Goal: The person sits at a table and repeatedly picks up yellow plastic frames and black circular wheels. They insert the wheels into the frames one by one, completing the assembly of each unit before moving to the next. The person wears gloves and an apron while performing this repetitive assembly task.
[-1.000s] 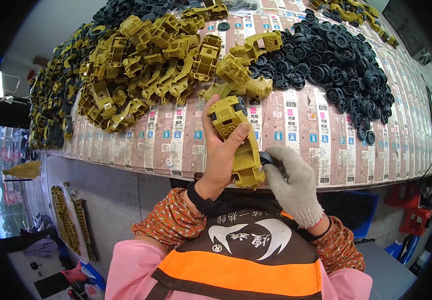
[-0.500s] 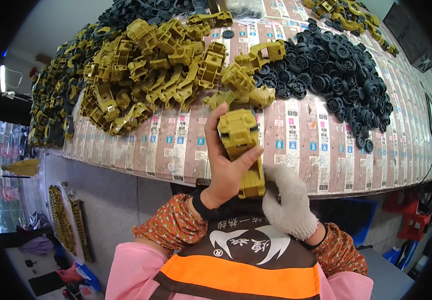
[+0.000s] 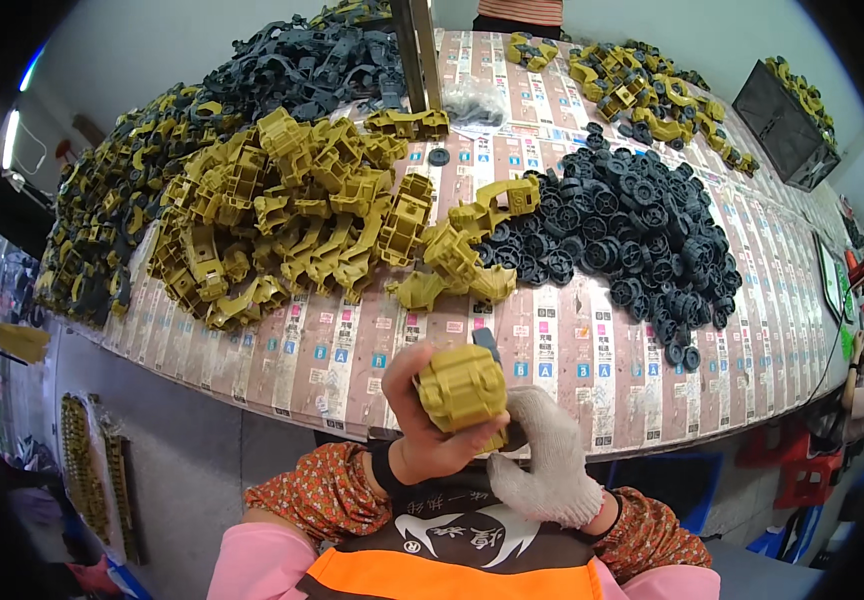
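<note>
My bare left hand (image 3: 432, 440) is wrapped round a yellow plastic toy vehicle body (image 3: 460, 385), thumb across its near side. The body is tilted, one end towards me, above the table's front edge. A dark grey piece (image 3: 485, 343) sticks out at its far side. My right hand (image 3: 555, 465), in a white knitted glove, is closed against the body's right lower side. Between its thumb and fingers shows something dark, too hidden to name. Beyond my hands lie loose yellow vehicle bodies (image 3: 452, 255) and a heap of dark toy wheels (image 3: 642, 220).
A large pile of yellow bodies (image 3: 302, 210) lies left on the table (image 3: 432, 335). Behind it are dark grey parts (image 3: 322, 65) and a metal post (image 3: 420, 55). Yellow-and-dark vehicles (image 3: 652, 85) lie far right, near a dark crate (image 3: 782, 125). Red stools (image 3: 807, 480) stand lower right.
The view has tilted up, showing more of the table's far side. My left hand has turned the toy vehicle body, its end now facing me. The dark grey piece has come into sight.
</note>
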Available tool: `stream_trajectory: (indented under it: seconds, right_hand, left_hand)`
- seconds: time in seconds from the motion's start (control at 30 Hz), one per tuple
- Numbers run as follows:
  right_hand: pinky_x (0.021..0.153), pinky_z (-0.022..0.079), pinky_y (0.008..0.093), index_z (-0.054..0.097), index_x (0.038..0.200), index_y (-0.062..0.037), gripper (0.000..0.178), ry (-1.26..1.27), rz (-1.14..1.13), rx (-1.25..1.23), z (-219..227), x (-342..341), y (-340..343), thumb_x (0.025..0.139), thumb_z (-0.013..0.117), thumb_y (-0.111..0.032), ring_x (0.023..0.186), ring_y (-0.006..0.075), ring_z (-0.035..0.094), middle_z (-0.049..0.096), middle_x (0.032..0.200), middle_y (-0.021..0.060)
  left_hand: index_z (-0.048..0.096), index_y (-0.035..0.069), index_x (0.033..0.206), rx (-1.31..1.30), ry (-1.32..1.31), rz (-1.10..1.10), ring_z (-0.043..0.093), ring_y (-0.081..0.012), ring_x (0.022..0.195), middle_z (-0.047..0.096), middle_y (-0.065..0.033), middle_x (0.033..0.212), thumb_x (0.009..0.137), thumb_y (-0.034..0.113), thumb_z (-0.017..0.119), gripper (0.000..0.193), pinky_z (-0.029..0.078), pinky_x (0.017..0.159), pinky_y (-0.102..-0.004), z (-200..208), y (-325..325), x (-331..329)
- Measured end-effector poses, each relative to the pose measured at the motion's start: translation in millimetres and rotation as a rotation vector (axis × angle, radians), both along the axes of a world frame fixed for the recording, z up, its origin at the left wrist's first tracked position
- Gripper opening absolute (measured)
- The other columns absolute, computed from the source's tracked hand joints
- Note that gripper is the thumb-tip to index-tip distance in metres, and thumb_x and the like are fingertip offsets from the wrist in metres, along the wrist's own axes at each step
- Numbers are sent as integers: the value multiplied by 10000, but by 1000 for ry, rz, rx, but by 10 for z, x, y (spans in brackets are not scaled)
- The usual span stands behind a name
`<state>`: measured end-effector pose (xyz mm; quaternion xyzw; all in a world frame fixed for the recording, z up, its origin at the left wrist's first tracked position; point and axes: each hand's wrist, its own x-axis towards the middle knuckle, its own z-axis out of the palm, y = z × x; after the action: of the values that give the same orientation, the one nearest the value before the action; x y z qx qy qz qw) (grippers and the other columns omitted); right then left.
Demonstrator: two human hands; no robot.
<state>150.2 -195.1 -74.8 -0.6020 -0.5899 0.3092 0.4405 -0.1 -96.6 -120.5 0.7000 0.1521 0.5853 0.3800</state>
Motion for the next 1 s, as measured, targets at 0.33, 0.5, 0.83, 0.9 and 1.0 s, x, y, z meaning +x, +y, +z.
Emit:
stream_trajectory:
  seconds: [0.33,0.5,0.83,0.9,1.0]
  right_hand:
    - [906,591,439,471,1471,37,763,-339,-142,235,318,24,545,830,841,-151,1076,408,726,656,1231,281]
    - [746,591,332,512,1372,49,610,174,-167,-112,512,580,1087,871,791,-158,891,175,685,666,1051,98]
    - [574,582,303,678,1106,-3,307,382,-287,-202,389,2244,2976,941,735,-256,722,179,676,635,871,83]
    - [599,582,310,654,1163,11,331,-992,42,441,349,2548,3216,935,728,-218,751,177,665,624,888,84]
    - [729,597,324,543,1432,17,529,226,-336,-60,417,2046,3463,960,695,-167,941,187,669,681,1202,114]
  left_hand:
    - [107,226,1699,-646,-336,-137,538,-216,1337,426,-89,1532,996,-32,700,955,481,1121,-365,523,575,410]
    - [-26,239,1730,-632,-219,-418,548,-236,1342,382,-148,1600,1006,-33,657,1032,484,1120,-378,680,808,200]
    - [578,49,1370,-660,41,-33,573,-113,1120,604,-22,1234,1043,44,578,327,499,983,-281,258,1024,-546]
    - [583,45,1368,-604,159,22,566,-111,1127,599,-21,1246,1038,41,582,330,494,989,-272,143,1116,-621]
    - [589,36,1363,-604,263,97,559,-114,1138,595,-21,1258,1029,33,586,333,481,1007,-267,87,1168,-717]
